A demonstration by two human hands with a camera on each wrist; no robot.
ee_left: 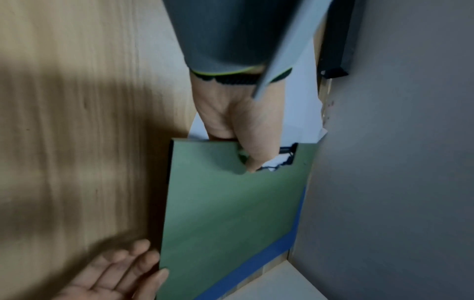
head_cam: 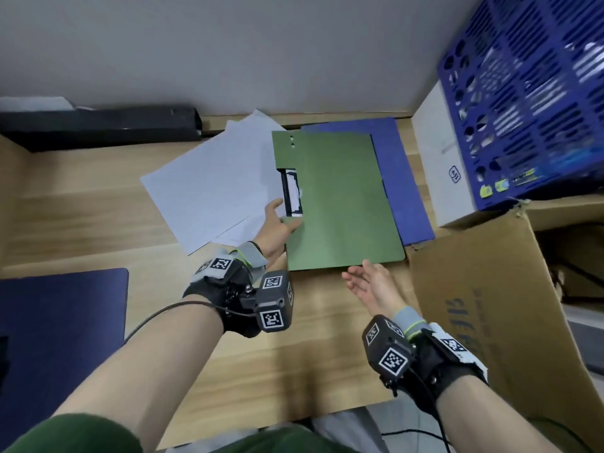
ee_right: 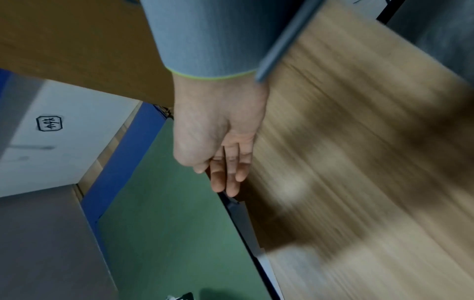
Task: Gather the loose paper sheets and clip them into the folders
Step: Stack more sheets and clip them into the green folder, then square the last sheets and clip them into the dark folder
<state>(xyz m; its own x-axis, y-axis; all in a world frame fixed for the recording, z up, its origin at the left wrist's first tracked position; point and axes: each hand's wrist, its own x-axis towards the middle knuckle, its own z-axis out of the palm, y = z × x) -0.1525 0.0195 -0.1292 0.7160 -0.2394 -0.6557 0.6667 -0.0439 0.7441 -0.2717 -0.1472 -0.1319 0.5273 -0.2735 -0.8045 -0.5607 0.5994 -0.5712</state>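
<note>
Fingers of the left hand point(head_cam: 274, 228) are curled round the green folder's point(head_cam: 340, 204) near-left edge beside its clip point(head_cam: 292, 192). Sheets point(head_cam: 209, 184) are fanned out left of it on the desk point(head_cam: 98, 210). A blue folder point(head_cam: 405, 178) is overlapped beneath. The right hand point(head_cam: 369, 282) is held open, palm up, at the folder's near edge.

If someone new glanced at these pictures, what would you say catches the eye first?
The green folder lying mid-desk on top of a blue folder, with the left hand gripping its left edge beside the black clip. Next, the white sheets fanned out to its left, and the right hand, open, at its near edge. At the far right stand a blue crate and a cardboard box.
</note>
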